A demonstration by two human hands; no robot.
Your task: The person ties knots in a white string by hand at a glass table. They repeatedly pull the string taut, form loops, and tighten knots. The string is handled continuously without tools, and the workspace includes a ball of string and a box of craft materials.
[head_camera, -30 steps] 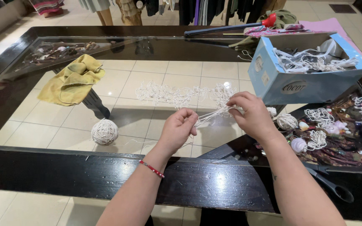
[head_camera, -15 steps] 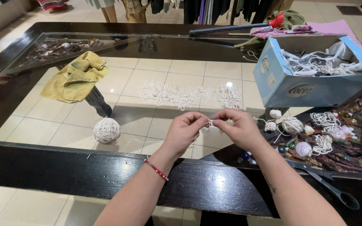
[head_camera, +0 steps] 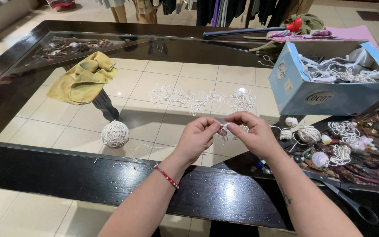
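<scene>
Pinching white string piece: left hand, right hand fingers closed | yarn ball left | scissors right

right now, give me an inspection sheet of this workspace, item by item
surface: glass-topped table with a dark wooden frame; tiled floor shows through.
job's things: small white string piece pinched between both hands; row of white string pieces lying on the glass beyond.
clutter: ball of white string, yellow cloth, blue box of string, tray of beads and shells, black scissors.
hands: left hand and right hand meet, fingertips closed on the string piece.
cables: nothing seen.
surroundings: hanging clothes at the far side.
</scene>
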